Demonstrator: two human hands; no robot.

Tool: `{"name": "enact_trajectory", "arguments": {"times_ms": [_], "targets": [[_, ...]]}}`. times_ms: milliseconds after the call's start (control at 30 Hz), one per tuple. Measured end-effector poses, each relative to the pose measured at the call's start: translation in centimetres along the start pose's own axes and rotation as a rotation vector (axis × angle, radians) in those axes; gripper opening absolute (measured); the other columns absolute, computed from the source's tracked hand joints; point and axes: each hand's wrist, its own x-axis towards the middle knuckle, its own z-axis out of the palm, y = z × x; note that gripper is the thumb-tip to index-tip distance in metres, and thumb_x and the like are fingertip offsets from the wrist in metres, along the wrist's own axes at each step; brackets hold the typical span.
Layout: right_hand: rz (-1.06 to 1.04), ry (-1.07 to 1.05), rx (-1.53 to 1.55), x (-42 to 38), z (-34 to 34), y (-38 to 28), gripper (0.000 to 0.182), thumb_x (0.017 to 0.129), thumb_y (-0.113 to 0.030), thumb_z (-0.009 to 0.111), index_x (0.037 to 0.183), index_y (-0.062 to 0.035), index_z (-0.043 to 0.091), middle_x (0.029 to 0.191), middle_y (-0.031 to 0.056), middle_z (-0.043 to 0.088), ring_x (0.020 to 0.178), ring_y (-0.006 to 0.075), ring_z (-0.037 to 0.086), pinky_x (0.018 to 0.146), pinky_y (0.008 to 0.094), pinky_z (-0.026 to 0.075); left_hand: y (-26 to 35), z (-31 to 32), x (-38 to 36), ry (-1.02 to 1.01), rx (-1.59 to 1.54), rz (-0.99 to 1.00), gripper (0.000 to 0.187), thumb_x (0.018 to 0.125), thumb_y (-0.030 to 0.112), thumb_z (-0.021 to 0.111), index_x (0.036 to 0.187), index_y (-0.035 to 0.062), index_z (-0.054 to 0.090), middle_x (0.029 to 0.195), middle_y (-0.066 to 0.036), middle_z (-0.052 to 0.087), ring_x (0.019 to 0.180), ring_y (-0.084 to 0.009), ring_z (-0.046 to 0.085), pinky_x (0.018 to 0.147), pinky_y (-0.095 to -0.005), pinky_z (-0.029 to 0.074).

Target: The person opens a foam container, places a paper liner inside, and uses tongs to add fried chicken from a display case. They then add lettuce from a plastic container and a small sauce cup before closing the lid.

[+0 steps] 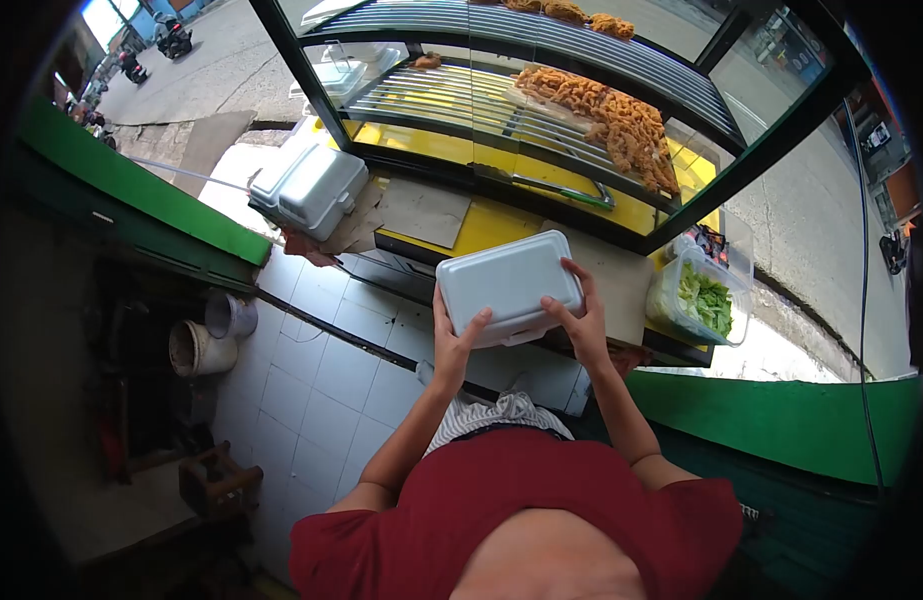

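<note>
I hold a closed white foam box (pixel 506 280) in both hands, over the front edge of a yellow counter (pixel 486 228). My left hand (pixel 451 345) grips its near left corner, thumb on the lid. My right hand (pixel 581 320) clasps the right end, fingers spread over the lid edge. Beyond the box stands a glass display case (pixel 541 110) with fried pieces (pixel 621 120) on wire racks.
A clear tub of green leaves (pixel 706 300) sits right of the box. Metal tongs (pixel 566 190) lie on the counter under the case. More white foam boxes (pixel 311 185) are stacked at the left. A cardboard sheet (pixel 421 210), white tiles (pixel 311 380) and pots (pixel 206 340) lie below left.
</note>
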Motion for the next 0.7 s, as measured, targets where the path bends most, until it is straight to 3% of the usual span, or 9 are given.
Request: {"name": "enact_trajectory", "arguments": {"times_ms": [167,300,433,467,700], "targets": [[-0.012,-0.144,0.071,2.2,11.3,-1.2,0.067,0.072,-0.031,0.075,0.13,-0.0106,0.048,0.123,0.014,0.051,0.111,0.025,0.051,0.094,0.0363,0.042,5.8,-9.2,-0.2,0.144,-0.006,0.048,0.097,0.079,0.025,0.073,0.146,0.0027,0.006,0.132,-0.019,0.035,0.122,-0.0263,0.042,0.098,-0.0362,0.041],[0.003,-0.267,0.163,3.6,21.3,-1.7,0.066,0.072,-0.029,0.075,0.13,-0.0114,0.047,0.122,0.013,0.051,0.11,0.0242,0.051,0.094,0.0357,0.042,10.7,-17.2,-0.3,0.279,0.121,0.176,0.101,0.08,0.02,0.072,0.148,0.0096,-0.001,0.135,-0.02,0.034,0.123,-0.0275,0.042,0.098,-0.0379,0.042],[0.019,-0.374,0.197,5.1,30.5,-2.4,0.067,0.073,-0.027,0.075,0.132,-0.0123,0.045,0.125,0.014,0.05,0.112,0.0238,0.05,0.096,0.0356,0.04,13.3,-24.9,0.7,0.408,0.278,0.362,0.096,0.079,0.016,0.073,0.149,0.0102,0.009,0.141,-0.018,0.031,0.126,-0.0284,0.04,0.101,-0.0389,0.04],[0.021,-0.402,0.188,5.5,32.3,-2.6,0.068,0.073,-0.026,0.075,0.132,-0.0125,0.045,0.127,0.0147,0.049,0.114,0.0239,0.05,0.098,0.0357,0.039,14.2,-26.2,0.9,0.435,0.213,0.324,0.092,0.078,0.016,0.073,0.149,0.0093,0.014,0.142,-0.016,0.03,0.126,-0.028,0.039,0.102,-0.0379,0.04],[0.014,-0.502,0.225,9.9,42.6,-3.2,0.069,0.075,-0.029,0.076,0.134,-0.0157,0.042,0.131,0.0166,0.047,0.116,0.0264,0.049,0.1,0.0385,0.039,18.2,-35.5,5.3,0.44,0.209,0.293,0.093,0.079,0.019,0.073,0.149,0.01,0.012,0.144,-0.016,0.027,0.127,-0.0277,0.039,0.103,-0.0381,0.039]]}}
